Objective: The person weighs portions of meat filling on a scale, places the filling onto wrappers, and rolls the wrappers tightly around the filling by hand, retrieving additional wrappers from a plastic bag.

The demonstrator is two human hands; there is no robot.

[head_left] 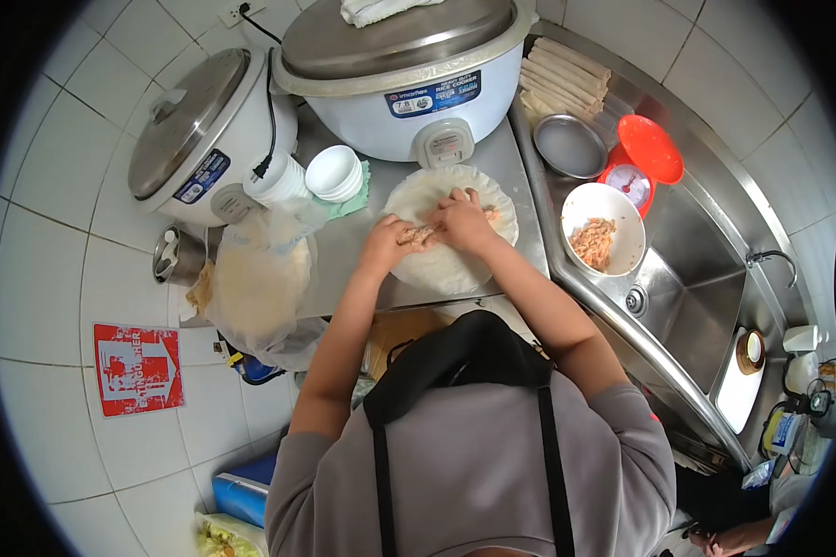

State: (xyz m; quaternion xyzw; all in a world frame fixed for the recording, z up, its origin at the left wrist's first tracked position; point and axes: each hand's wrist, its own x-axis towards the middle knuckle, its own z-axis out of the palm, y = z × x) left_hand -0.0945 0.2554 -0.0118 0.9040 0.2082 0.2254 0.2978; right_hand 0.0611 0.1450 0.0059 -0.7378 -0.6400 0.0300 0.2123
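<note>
While both hands work over a round wrapper [446,272] lying flat on the steel table [340,243], a line of minced filling [422,239] crosses its middle. The left hand [386,246], fingers curled, touches the near end of the line at left; the right hand [464,223], partly open with fingers bent, rests over its middle. Whether either grips the filling cannot be told. Beyond stands a large rice cooker [344,110]; at right, a white bowl [628,203] holds more filling beside a red scale [646,148].
</note>
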